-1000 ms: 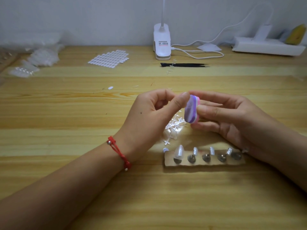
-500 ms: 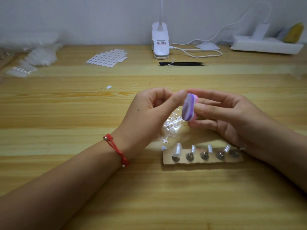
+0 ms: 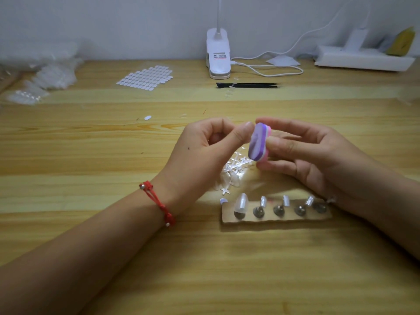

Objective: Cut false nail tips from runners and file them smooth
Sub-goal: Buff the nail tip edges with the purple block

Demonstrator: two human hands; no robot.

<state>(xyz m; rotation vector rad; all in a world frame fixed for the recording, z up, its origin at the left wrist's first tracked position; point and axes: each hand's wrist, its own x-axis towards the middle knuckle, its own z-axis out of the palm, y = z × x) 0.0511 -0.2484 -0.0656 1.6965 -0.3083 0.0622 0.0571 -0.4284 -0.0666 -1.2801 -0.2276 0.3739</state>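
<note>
While both hands hover over the worktop (image 3: 91,144), we log one holder: a cardboard strip (image 3: 272,218) just in front of them, carrying five metal stands (image 3: 279,210). The leftmost stand bears a clear nail tip (image 3: 241,202), upright. The other four show only small silvery tabs. The right wrist covers the strip's right end.

A loose pile of clear runners (image 3: 234,172) lies just behind the strip, partly hidden by both hands.

Right hand (image 3: 313,155): fingers clamped on a purple-and-pink file block (image 3: 256,142), held on edge above the pile.

Left hand (image 3: 200,151): fingers curled, thumb tip pressed to the block's purple face. We cannot tell whether a tip is pinched there. Red cord bracelet (image 3: 156,202) at that wrist.

Farther back:
- sheet of white oval tabs (image 3: 145,77)
- black tweezers (image 3: 250,85)
- white clip lamp (image 3: 218,55) with cable (image 3: 272,72)
- clear plastic bags (image 3: 52,73), far left
- white power strip (image 3: 363,59), far right
</note>
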